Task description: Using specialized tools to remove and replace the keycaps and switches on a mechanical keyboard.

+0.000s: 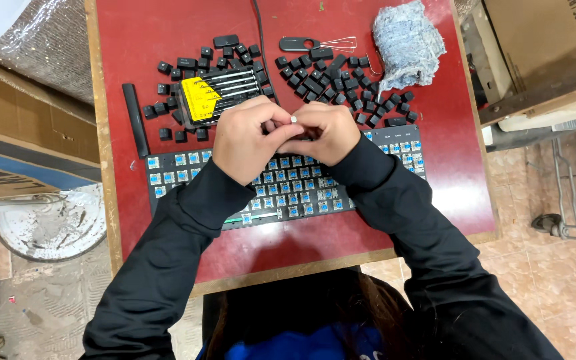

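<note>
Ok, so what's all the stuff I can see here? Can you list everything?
table: one, red top with a wooden edge, under everything
keyboard: one, black with blue switches showing, caps off, near edge of the table
keycaps: many, black, loose in two heaps behind the keyboard
long keycap: one, black, left of the heaps
screwdriver set: one, yellow and black case with silver shafts, on the left heap
wire puller tool: one, black handle with wire loops, far edge
cloth: one, blue-grey, bunched, far right
cardboard boxes: brown, beside the table on both sides
left hand: fingers pinching a small thing, too hidden to tell
right hand: fingers meeting the left's, above the keyboard
</note>
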